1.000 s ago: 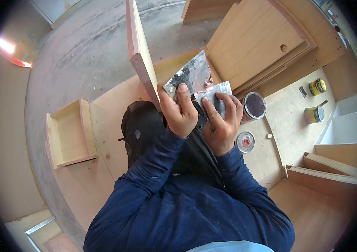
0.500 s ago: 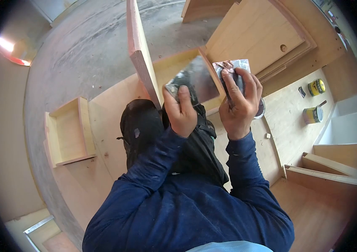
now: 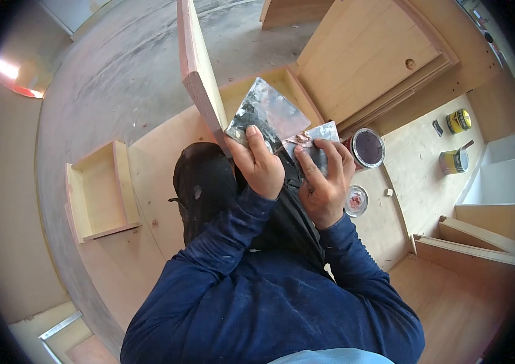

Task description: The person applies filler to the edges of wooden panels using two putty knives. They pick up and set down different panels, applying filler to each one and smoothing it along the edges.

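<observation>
My left hand [image 3: 258,162] grips a wide flat metal putty scraper [image 3: 272,109], its face smeared with dark and pale filler. In my right hand [image 3: 325,188] is a smaller putty scraper [image 3: 324,133], my fingers pressed over its face. Pinkish putty [image 3: 298,140] sits on the smaller blade near its left corner. The two blades meet or overlap at that corner, above my thighs. Just right of my right hand stands an open tin [image 3: 368,148] with a dark interior, and a round lid [image 3: 356,201] with pink residue lies below it.
An upright wooden panel [image 3: 200,79] rises close to my left hand. Behind the scrapers is a drawer box [image 3: 251,91]; another drawer box [image 3: 101,193] lies at left. A large cabinet panel [image 3: 372,60] leans at upper right. Two small tins, one yellow-topped [image 3: 458,122], stand at right.
My right hand has moved down and left, bringing the smaller scraper against the larger one. The larger scraper's blade has turned slightly, and the open tin and lid are now uncovered.
</observation>
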The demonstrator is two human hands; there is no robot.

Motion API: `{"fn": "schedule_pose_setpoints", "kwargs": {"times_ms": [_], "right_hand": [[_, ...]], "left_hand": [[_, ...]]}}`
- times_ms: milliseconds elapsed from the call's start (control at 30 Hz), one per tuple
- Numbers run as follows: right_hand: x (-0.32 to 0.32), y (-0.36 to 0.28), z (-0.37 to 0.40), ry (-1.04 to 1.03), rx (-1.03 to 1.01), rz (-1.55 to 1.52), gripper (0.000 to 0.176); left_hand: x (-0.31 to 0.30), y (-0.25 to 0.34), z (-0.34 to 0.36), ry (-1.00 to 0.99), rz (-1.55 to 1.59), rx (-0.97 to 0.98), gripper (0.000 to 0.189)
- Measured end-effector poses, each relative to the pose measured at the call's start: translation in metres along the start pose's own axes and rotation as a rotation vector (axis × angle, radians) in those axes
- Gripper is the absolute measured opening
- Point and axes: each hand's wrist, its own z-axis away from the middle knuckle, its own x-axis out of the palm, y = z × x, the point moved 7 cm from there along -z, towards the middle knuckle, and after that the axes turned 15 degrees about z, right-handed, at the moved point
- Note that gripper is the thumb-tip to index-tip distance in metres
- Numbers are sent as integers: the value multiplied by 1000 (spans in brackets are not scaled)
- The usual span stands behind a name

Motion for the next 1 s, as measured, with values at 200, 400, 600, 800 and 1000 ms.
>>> {"fn": "schedule_pose_setpoints", "kwargs": {"times_ms": [200, 400, 600, 800, 1000], "right_hand": [[2, -2, 2, -18, 20, -6, 64], [-1, -3, -10, 23, 35, 23, 61], [-12, 8, -29, 104, -28, 63, 60], [-33, 44, -55, 101, 146, -24, 53], [-30, 72, -29, -112, 239, -630, 30]], "left_hand": [[9, 19, -2, -107, -222, 82, 28], [22, 27, 8, -316, -380, 235, 19], [24, 22, 10, -558, -362, 207, 16], [10, -54, 5, -597, -95, -365, 18], [-13, -89, 13, -254, 266, -902, 27]]}}
